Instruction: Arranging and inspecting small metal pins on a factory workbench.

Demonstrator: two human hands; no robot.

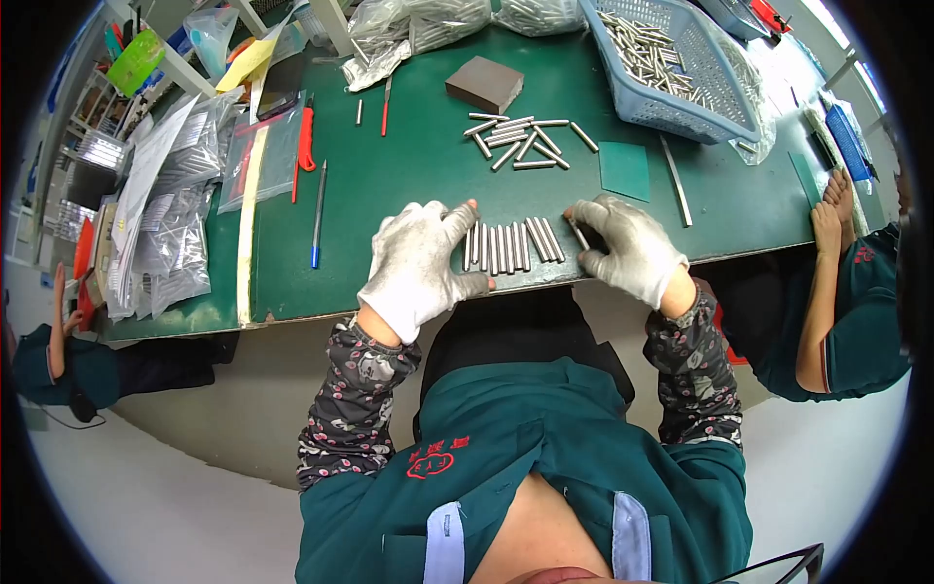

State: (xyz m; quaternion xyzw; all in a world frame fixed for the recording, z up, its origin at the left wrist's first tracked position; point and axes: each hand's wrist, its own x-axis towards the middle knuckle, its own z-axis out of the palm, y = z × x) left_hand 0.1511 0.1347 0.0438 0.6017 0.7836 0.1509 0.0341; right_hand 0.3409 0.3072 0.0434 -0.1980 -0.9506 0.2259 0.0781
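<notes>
Several short, shiny metal pins [499,249] stand side by side in a row near the table's front edge. My left hand [416,261], in a pale glove with bare fingertips, rests at the row's left end. Its index finger and thumb are spread, one at the far side of the pins and one at the near side. On the right, my gloved right hand [630,249] holds a single metal pin [580,235] between thumb and fingers, a little apart from the row. Beyond the hands lies a loose heap of similar pins [525,137].
A brown block [484,84] sits behind the heap, with a blue basket [671,115] of pins at far right. A green square sheet [624,171], metal strip [675,181], pen [319,216] and red cutter [306,139] lie around. Bagged parts [175,238] fill the left; co-workers sit both sides.
</notes>
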